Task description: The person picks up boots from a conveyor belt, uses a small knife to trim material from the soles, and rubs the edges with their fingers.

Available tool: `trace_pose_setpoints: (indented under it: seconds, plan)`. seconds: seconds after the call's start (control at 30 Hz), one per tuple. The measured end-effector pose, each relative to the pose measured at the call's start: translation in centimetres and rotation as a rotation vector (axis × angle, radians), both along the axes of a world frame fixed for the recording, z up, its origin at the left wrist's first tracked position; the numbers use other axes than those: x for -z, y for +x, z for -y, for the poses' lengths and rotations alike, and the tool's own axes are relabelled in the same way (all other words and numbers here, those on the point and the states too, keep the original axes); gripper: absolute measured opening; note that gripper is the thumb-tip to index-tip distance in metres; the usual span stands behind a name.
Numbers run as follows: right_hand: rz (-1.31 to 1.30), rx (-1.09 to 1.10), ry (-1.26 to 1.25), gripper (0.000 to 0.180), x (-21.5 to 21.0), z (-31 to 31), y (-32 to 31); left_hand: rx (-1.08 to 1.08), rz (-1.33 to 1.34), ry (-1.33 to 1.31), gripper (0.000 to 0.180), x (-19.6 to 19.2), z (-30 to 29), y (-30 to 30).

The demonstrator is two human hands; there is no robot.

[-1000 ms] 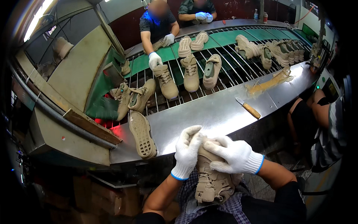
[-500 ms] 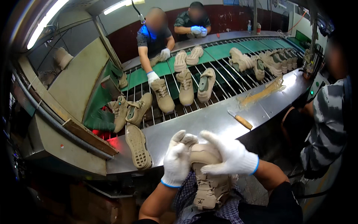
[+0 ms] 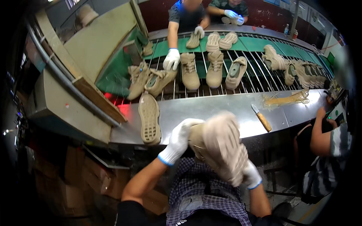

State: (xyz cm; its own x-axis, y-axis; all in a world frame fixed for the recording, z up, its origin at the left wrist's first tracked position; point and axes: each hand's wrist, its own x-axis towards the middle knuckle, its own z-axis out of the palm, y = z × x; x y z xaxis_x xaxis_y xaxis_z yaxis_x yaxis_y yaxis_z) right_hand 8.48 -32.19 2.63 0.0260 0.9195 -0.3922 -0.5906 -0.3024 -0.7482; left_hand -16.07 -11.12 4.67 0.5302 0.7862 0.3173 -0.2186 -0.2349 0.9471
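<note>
A beige lace-up shoe is held in front of me above the bench edge, tilted, with its chunky sole turned up and blurred by motion. My left hand, in a white knit glove with a blue cuff, grips the shoe at its upper left side. At the shoe's lower right end, my right hand, gloved the same way, supports it, its fingers mostly hidden behind the shoe. Nearest to my left hand on the metal bench lies a loose beige sole, its grid of square hollows facing up.
A knife with a wooden handle lies on the bench beside a yellow-brown glue-like patch. Beyond, several beige shoes stand on the rod conveyor. Across it, a co-worker's gloved hand touches a shoe. Another person sits at right.
The shoe has turned from laces showing to sole up, and my right hand has moved down to its lower end. The co-worker's hand has shifted to a shoe farther left. My view has shifted.
</note>
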Motion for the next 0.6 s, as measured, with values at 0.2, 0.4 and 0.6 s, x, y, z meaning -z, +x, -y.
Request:
trace_pose_setpoints:
  seconds: [0.2,0.4,0.6]
  plan:
    - [0.599,-0.307,0.028,0.101,7.3,6.3,-1.2,0.388,0.055,-0.589,0.039,6.6,3.1,7.1]
    - [0.862,0.012,0.210,0.091,-9.9,-2.9,2.8,0.402,-0.207,-0.101,0.034,3.6,5.0,12.1]
    - [1.634,-0.259,0.430,0.087,-9.1,0.8,-0.3,0.236,-0.242,-0.161,0.038,6.8,3.6,11.5]
